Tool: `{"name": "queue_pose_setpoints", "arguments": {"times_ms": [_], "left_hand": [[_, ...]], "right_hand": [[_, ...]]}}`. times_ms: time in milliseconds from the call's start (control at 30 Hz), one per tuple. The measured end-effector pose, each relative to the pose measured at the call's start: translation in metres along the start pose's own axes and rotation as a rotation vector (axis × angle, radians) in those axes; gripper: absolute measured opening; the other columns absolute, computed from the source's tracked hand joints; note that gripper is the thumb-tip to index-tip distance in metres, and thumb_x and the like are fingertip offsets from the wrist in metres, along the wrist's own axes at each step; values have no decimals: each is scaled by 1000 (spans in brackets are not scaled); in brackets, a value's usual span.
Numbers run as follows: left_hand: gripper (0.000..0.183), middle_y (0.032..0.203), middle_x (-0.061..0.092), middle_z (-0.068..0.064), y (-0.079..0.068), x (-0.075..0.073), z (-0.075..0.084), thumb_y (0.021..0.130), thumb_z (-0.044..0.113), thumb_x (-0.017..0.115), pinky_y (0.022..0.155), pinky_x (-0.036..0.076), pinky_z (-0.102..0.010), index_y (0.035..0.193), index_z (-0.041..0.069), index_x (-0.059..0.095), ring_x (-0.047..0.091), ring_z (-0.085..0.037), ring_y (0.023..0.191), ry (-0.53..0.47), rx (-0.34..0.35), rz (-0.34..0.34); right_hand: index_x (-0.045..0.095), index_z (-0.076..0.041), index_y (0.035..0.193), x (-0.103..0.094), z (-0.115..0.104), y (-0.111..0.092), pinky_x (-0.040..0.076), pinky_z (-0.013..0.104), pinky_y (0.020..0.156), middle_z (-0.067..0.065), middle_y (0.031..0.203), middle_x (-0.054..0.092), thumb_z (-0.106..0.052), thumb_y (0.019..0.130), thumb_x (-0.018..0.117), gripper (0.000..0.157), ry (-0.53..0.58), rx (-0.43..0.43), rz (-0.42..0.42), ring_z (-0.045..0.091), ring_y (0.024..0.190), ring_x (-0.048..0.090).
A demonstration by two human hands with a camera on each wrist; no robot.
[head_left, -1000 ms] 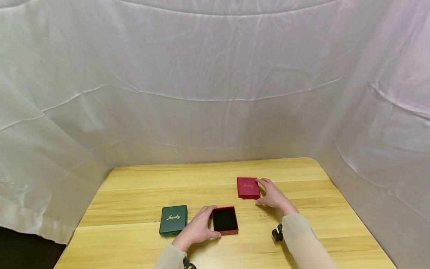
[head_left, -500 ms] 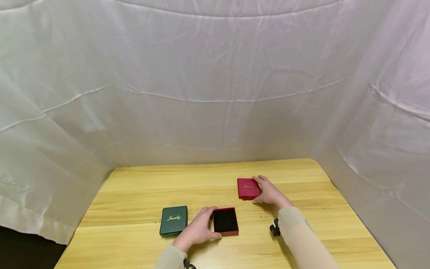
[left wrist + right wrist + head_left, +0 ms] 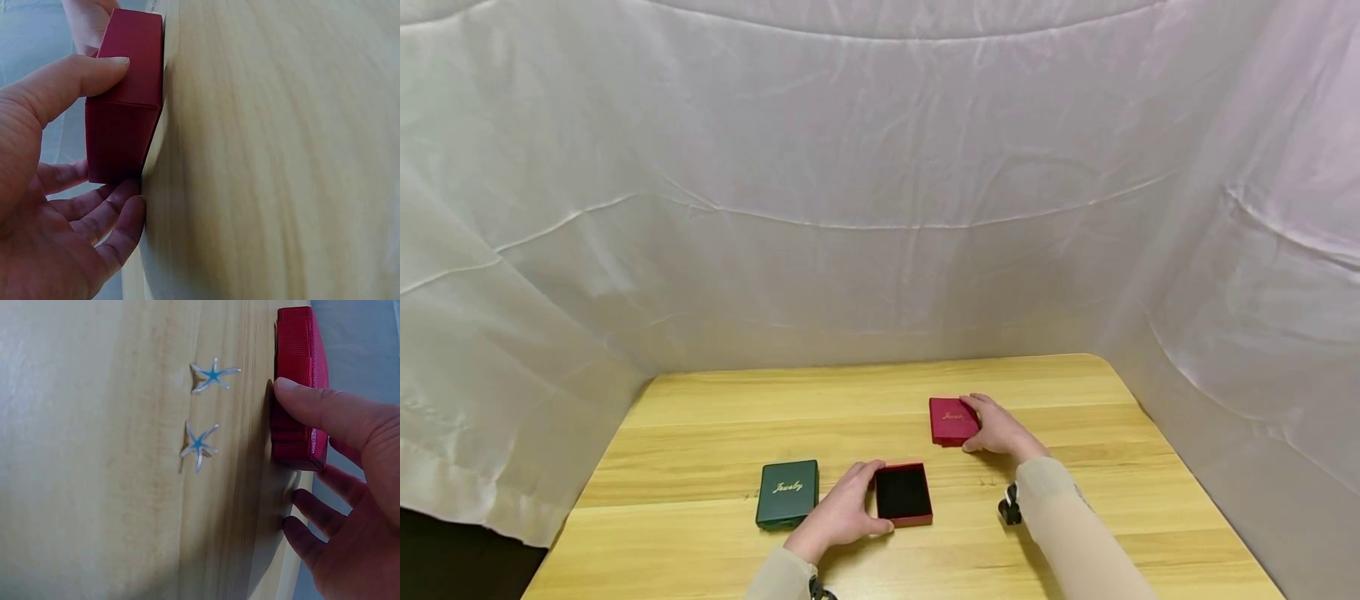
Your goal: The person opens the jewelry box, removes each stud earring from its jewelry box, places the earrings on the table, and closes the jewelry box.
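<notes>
Near the table's middle, my left hand (image 3: 842,512) holds an open red box base (image 3: 913,521) with a black insert by its left side. In the left wrist view the thumb lies on one wall of that base, with fingers at the far side. Farther back and to the right, my right hand (image 3: 1000,432) grips a closed crimson jewelry box (image 3: 949,421), lettered "Jewelry" in gold, at its right edge. In the right wrist view its thumb presses the near side. Two starfish-shaped pieces with blue centres, a silvery one (image 3: 214,375) and another starfish (image 3: 198,444), lie on the wood.
A closed dark green jewelry box (image 3: 787,493) with gold lettering sits left of my left hand, close to the forearm. The wooden table (image 3: 700,433) is bordered by pale cloth (image 3: 880,183) at the back and sides.
My right hand has moved slightly left, from beside the crimson jewelry box to over its right edge, and now grips it. My left hand and the open red box base have stayed put.
</notes>
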State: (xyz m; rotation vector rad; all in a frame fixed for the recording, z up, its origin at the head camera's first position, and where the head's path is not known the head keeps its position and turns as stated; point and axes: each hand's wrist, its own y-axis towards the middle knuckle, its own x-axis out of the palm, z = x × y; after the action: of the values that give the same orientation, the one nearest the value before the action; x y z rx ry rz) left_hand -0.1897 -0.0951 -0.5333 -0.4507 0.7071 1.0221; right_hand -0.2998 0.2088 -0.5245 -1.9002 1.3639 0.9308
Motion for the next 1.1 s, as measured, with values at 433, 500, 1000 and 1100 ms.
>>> {"name": "queue_pose_setpoints", "arguments": {"times_ms": [433, 500, 1000, 1100], "left_hand": [[91, 140, 46, -16, -1, -2, 0, 75, 30, 86, 102, 41, -51, 147, 0, 39, 48, -34, 126, 2, -7, -24], [92, 142, 45, -17, -2, -3, 1, 75, 31, 85, 102, 41, -52, 148, 0, 38, 47, -36, 127, 1, -7, -32], [100, 146, 41, -19, -3, -7, 2, 75, 41, 84, 103, 39, -54, 151, 3, 32, 45, -37, 129, -16, -32, -47], [102, 145, 41, -20, -4, -7, 2, 75, 44, 84, 102, 40, -55, 152, 3, 30, 46, -37, 128, -18, -35, -38]], "right_hand": [[53, -7, 141, 2, 0, -2, 36, 60, 103, 25, 144, 41, -13, 69, 89, 80, 7, -4, 24, 47, 126, 43], [55, -8, 140, 2, 1, -3, 37, 60, 102, 24, 143, 41, -15, 70, 90, 79, 18, 2, 26, 45, 125, 44], [60, -14, 135, 4, -16, -13, 39, 57, 101, 19, 141, 44, -22, 71, 89, 71, 84, 9, 52, 39, 120, 48], [61, -14, 134, 4, -24, -15, 37, 58, 103, 19, 141, 45, -21, 71, 89, 70, 81, -23, 57, 41, 123, 47]]}}
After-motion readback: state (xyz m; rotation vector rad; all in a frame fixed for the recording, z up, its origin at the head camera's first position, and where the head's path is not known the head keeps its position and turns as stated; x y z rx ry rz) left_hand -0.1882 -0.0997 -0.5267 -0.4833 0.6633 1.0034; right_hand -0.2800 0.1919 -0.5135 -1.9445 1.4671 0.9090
